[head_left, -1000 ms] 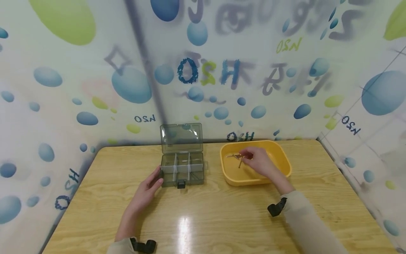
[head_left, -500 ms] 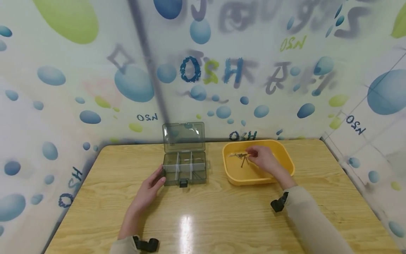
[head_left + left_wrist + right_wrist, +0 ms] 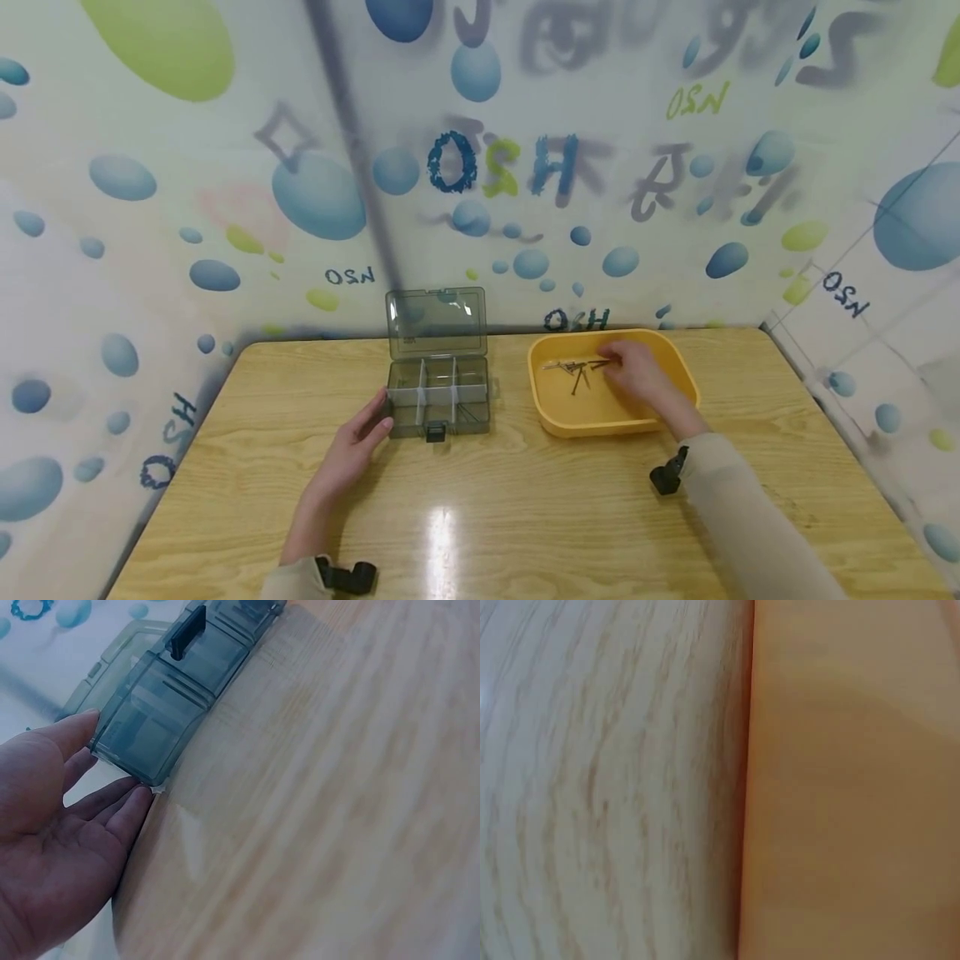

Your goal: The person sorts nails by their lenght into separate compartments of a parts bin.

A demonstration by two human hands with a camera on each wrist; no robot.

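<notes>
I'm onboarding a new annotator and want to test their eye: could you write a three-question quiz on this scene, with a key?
1. True or false: the lid of the divided box stands open.
2. Fill in: in the head view, the left hand touches the box's ____ side.
3. Where is the right hand?
A) on the lid
B) inside the yellow tray
C) beside the left hand

Key: 1. True. 2. left. 3. B.

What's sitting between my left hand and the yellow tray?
The head view shows the divided box, lid raised, at your left hand, then a strip of table before the yellow tray.
</notes>
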